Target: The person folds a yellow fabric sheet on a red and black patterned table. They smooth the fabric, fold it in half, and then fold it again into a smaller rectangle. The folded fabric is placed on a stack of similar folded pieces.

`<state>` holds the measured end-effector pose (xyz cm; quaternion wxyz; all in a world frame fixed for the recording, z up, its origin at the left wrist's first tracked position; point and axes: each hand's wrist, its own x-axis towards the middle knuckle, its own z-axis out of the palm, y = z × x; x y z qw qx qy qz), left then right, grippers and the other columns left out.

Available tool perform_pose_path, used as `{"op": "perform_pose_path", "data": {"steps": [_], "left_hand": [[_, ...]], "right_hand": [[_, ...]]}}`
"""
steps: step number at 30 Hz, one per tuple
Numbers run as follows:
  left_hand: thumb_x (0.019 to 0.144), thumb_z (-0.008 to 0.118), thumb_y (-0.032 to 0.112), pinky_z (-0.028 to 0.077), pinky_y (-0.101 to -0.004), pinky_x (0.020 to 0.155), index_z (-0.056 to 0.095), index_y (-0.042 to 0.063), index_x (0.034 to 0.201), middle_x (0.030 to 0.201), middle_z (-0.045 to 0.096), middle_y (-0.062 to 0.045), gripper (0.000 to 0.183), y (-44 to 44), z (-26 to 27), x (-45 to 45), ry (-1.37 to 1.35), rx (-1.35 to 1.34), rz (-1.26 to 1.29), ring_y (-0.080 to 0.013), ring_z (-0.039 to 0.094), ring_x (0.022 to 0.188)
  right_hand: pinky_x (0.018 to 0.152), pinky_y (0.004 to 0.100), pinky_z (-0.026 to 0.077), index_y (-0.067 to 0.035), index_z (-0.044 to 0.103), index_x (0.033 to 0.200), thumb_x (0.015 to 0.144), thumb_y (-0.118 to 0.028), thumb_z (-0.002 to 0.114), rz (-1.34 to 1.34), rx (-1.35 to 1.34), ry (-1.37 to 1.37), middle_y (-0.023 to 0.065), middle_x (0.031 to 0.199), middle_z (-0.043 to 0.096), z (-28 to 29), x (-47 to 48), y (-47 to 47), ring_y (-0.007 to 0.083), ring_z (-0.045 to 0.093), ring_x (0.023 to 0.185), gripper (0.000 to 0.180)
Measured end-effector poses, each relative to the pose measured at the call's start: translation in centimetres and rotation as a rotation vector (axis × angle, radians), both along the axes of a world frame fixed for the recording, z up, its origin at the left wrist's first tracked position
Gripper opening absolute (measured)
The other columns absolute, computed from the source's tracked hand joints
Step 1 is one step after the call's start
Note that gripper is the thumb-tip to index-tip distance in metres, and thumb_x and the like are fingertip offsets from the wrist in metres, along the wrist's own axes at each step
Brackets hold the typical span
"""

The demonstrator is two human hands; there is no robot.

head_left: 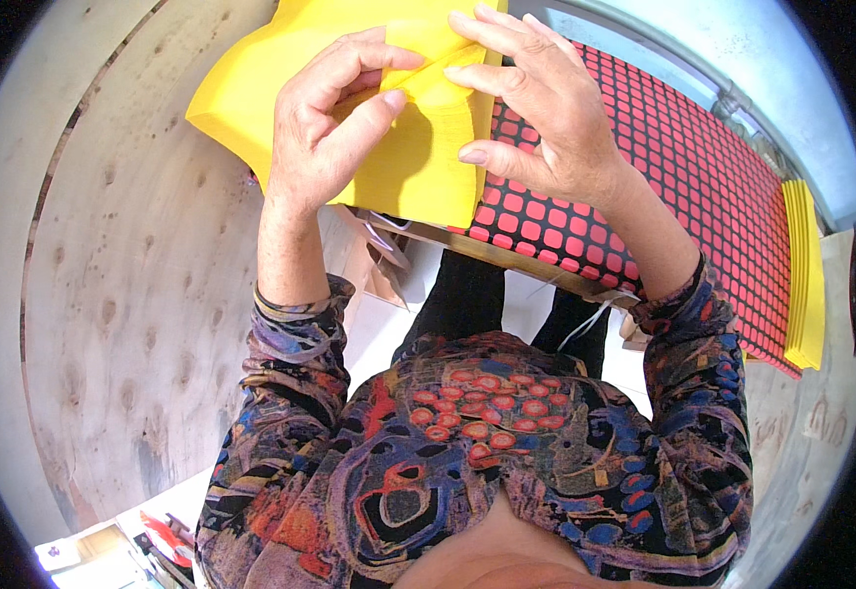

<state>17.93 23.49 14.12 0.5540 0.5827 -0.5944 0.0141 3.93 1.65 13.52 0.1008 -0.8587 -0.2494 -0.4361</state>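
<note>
Yellow sheet material (pixel 251 81), paper or thin cloth, lies spread before me at the top of the view, over the near edge of a red-and-black patterned cover. A folded part (pixel 446 70) lies between my hands. My left hand (pixel 332 110) is at the left side of this fold, its thumb tip and index fingertip apart; whether it pinches the material is unclear. On the other side, my right hand (pixel 545 110) has its fingers spread, the upper fingertips at the fold's right edge and the thumb over the yellow surface.
The red-and-black checked cover (pixel 568 221) lies on a wooden-edged surface. Several folded yellow strips (pixel 803 280) rest in a stack at its right end. A plywood board (pixel 126 294) fills the left. Beyond the cover runs a grey pipe (pixel 726 99). A white cord (pixel 590 320) hangs below the edge.
</note>
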Motion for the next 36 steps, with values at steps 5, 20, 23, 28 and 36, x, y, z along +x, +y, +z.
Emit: {"op": "perform_pose_path", "data": {"steps": [5, 20, 23, 28, 36], "left_hand": [[0.091, 0.055, -0.007, 0.046, -0.0254, 0.089, 0.068, -0.004, 0.119, 0.125, 0.064, -0.007, 0.031, -0.1, -0.2, 0.0, -0.001, 0.005, 0.026, -0.0120, 0.058, 0.113], [0.096, 0.068, 0.001, 0.055, -0.0240, 0.088, 0.070, 0.001, 0.109, 0.106, 0.069, -0.002, 0.013, -1.0, -0.5, -0.5, 0.099, -0.109, 0.097, -0.0087, 0.067, 0.096], [0.095, 0.070, 0.002, 0.056, -0.0245, 0.087, 0.070, 0.001, 0.109, 0.103, 0.071, -0.002, 0.014, -1.1, -0.2, -0.6, 0.114, -0.119, 0.133, -0.0087, 0.068, 0.094], [0.091, 0.076, 0.005, 0.058, -0.0254, 0.083, 0.070, 0.005, 0.112, 0.097, 0.074, -0.003, 0.022, -2.2, 0.0, -2.2, -0.132, -0.216, 0.314, -0.0122, 0.072, 0.089], [0.088, 0.079, 0.003, 0.059, -0.0270, 0.082, 0.061, 0.005, 0.133, 0.105, 0.075, -0.007, 0.048, -2.2, 0.8, -2.0, -0.560, -0.104, 0.470, -0.0130, 0.072, 0.091]], "right_hand": [[0.108, 0.0573, 0.041, -0.005, 0.070, 0.119, 0.085, -0.051, 0.077, -0.010, 0.014, 0.026, 0.0245, 0.142, 0.058, -0.3, 0.1, -0.2, 0.0418, 0.054, 0.133, 0.057], [0.106, 0.0541, 0.043, -0.007, 0.069, 0.117, 0.084, -0.048, 0.079, 0.105, 0.103, -0.180, 0.0225, 0.138, 0.061, -0.5, 1.0, -0.3, 0.0375, 0.058, 0.129, 0.053], [0.106, 0.0533, 0.044, -0.007, 0.070, 0.112, 0.084, -0.049, 0.078, 0.052, 0.057, -0.166, 0.0225, 0.138, 0.061, -0.6, 0.8, -0.5, 0.0369, 0.059, 0.128, 0.051], [0.106, 0.0527, 0.043, -0.006, 0.072, 0.107, 0.085, -0.049, 0.077, -0.011, -0.013, -0.130, 0.0227, 0.138, 0.061, -0.6, 0.4, -0.6, 0.0369, 0.059, 0.128, 0.049], [0.105, 0.0522, 0.044, -0.006, 0.071, 0.110, 0.084, -0.049, 0.077, -0.002, 0.021, -0.163, 0.0216, 0.137, 0.063, -0.5, 0.4, -0.3, 0.0374, 0.060, 0.126, 0.050]]}}
